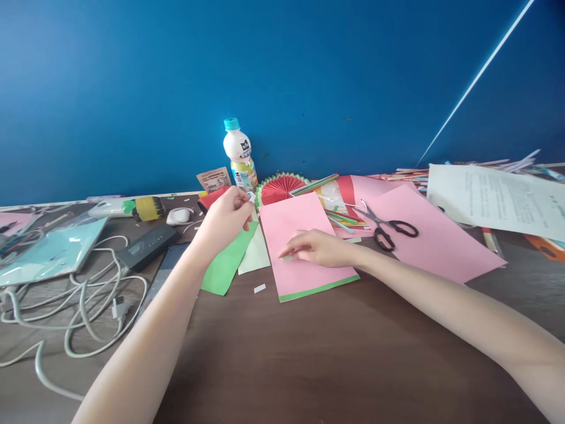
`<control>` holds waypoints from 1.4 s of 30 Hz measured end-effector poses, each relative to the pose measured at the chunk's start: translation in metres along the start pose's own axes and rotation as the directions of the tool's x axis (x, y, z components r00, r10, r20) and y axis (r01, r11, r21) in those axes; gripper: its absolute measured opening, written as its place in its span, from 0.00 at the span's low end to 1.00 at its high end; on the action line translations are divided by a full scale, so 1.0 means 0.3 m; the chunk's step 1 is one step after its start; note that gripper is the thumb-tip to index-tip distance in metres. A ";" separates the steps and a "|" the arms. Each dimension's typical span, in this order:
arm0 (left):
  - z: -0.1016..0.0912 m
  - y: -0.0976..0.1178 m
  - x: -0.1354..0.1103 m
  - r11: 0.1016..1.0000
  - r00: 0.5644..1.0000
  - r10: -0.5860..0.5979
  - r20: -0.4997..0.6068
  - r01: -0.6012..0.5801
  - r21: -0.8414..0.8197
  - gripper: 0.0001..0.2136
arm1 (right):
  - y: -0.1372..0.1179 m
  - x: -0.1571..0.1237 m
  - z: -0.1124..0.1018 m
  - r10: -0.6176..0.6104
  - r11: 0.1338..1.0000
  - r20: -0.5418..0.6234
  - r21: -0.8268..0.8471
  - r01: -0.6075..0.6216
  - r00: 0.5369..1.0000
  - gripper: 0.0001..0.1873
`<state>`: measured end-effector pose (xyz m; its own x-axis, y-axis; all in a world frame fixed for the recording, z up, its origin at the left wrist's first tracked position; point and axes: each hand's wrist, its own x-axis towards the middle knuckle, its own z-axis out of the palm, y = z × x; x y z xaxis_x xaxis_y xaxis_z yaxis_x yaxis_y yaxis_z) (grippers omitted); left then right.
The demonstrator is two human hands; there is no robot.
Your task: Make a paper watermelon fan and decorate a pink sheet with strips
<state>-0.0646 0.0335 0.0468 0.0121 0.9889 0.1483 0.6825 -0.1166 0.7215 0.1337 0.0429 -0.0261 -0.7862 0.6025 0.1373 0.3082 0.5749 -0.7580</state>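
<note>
Two hands, head view: my left hand (225, 219) is raised above the table (309, 353), fingers pinched together on a small white piece (251, 198), held clear of the paper, likely so it touches nothing. My right hand (318, 247) lies on the pink sheet (291, 224), fingers straight and gripping nothing, pressing it flat, probably to stop it sliding on the green sheet (318, 288) beneath. Scissors (388, 228) lie near on the right, blades apart.
</note>
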 end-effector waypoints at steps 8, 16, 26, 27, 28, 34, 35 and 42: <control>0.017 0.018 -0.018 0.966 0.923 0.159 0.351 -0.071 -0.250 0.04 | 0.014 -0.001 0.006 0.054 0.990 -0.530 0.142 0.025 0.846 0.12; 0.076 0.002 -0.025 0.952 0.869 0.191 0.456 -0.050 -0.303 0.03 | 0.002 -0.032 0.058 -0.162 0.985 -0.639 -0.150 0.085 0.752 0.24; 0.115 -0.017 -0.024 0.955 0.876 0.168 0.451 -0.031 -0.297 0.04 | 0.008 -0.039 0.078 -0.181 0.981 -0.601 -0.172 0.095 0.779 0.22; 0.118 -0.017 -0.025 0.958 0.882 0.165 0.442 -0.036 -0.286 0.05 | 0.007 -0.038 0.076 -0.188 0.980 -0.612 -0.174 0.101 0.768 0.20; 0.121 -0.016 -0.026 0.962 0.887 0.162 0.432 -0.044 -0.270 0.06 | 0.006 -0.038 0.074 -0.194 0.979 -0.628 -0.177 0.104 0.754 0.18; 0.135 -0.008 -0.035 0.988 0.900 0.145 0.412 -0.108 -0.111 0.08 | 0.007 -0.035 0.061 -0.118 0.992 -0.703 -0.057 0.109 0.701 0.05; 0.137 -0.007 -0.036 0.990 0.898 0.138 0.417 -0.109 -0.092 0.08 | 0.008 -0.035 0.059 -0.090 0.994 -0.703 -0.016 0.110 0.706 0.04; 0.132 -0.003 -0.040 0.988 0.885 0.131 0.446 -0.153 0.014 0.12 | 0.007 -0.035 0.041 -0.003 0.983 -0.679 0.133 0.126 0.734 0.06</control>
<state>-0.0365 0.0254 0.0177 0.4259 0.9015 -0.0763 0.6826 -0.2648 0.6812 0.1361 0.0310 -0.0371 -0.2143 0.8167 0.5357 0.1323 0.5677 -0.8126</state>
